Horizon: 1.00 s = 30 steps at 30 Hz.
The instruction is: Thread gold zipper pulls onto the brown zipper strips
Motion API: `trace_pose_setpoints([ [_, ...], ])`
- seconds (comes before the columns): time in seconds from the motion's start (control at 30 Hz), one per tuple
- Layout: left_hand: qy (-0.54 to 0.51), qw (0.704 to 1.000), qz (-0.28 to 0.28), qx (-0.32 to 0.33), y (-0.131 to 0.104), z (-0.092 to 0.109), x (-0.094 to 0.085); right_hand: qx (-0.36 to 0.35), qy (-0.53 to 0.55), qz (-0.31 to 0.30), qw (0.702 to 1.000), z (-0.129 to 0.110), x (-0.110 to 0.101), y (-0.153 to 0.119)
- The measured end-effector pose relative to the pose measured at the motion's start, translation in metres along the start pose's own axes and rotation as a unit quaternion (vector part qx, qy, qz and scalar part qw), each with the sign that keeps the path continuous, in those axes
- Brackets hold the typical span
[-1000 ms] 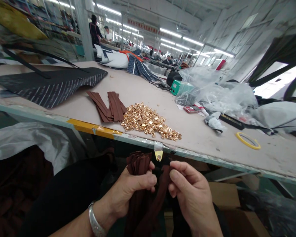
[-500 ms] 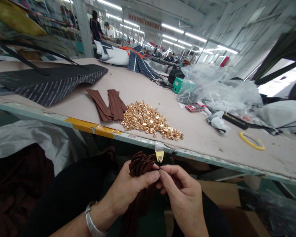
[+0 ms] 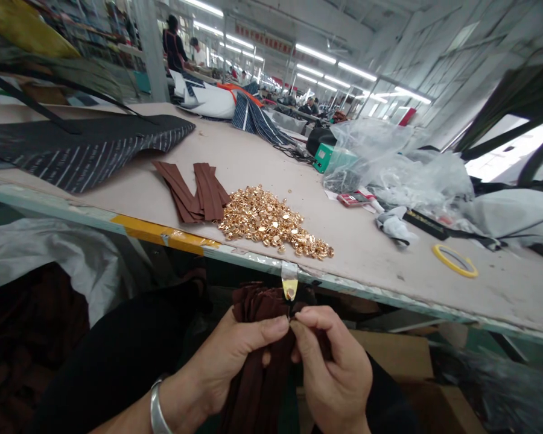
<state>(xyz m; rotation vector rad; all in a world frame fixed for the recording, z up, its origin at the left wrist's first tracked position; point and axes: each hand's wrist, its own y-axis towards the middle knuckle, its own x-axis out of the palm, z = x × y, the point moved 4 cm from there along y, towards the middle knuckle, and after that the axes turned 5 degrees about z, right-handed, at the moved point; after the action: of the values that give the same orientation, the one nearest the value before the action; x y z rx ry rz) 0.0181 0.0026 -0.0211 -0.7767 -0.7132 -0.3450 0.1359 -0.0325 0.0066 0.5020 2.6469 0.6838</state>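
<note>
1. Okay, striped panel [image 3: 90, 154] sits on the table [image 3: 366, 265], well left of the gold heap [image 3: 265, 220].
2. Loose brown strips [image 3: 209, 196] lie flat just left of the heap, seemingly touching its edge.
3. Left hand [image 3: 230, 349] is on the wearer's side of the heap, clamped round the strip bundle [image 3: 256, 304], thumb across the front. Bundle's ends point up toward the heap, tails hang down. Looks light, soft, floppy; layers probably slide, so grip near the top ends, all layers at once.
4. Heap pieces look small, hard, likely slick. Fingertips, from the near edge.
5. Yellow-tipped tab [image 3: 290, 288] hangs off the table edge, just below the heap.
6. Right hand [image 3: 335, 361] is below the heap, slightly right; thumb and forefinger together at the bundle's right side. Can't tell what's pinched, too small.
7. Yellow ring [image 3: 455, 261] lies well right of the heap.
</note>
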Motion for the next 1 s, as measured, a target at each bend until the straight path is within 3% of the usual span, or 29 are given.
trace_pose_setpoints([
  [0.2,-0.004,0.999,0.021,-0.037,0.000,0.000,-0.001,0.209,0.150,-0.025,0.966,0.011,0.009,-0.001],
  [0.3,-0.018,0.998,0.021,-0.064,0.004,0.001,-0.002,0.326,0.266,-0.017,0.907,0.016,0.012,-0.002],
  [0.43,0.033,0.999,0.031,-0.020,0.006,0.010,-0.001,0.431,0.365,0.001,0.825,0.020,0.014,0.000],
  [0.53,0.080,0.995,0.051,0.018,0.006,0.017,0.001,0.462,0.379,0.008,0.802,0.023,0.016,0.002],
  [0.63,0.085,0.995,0.048,0.026,0.008,0.020,0.002,0.473,0.374,0.004,0.798,0.025,0.018,0.002],
  [1.0,0.048,0.999,0.008,-0.009,0.015,0.017,0.006,0.471,0.387,-0.006,0.793,0.028,0.023,0.005],
])
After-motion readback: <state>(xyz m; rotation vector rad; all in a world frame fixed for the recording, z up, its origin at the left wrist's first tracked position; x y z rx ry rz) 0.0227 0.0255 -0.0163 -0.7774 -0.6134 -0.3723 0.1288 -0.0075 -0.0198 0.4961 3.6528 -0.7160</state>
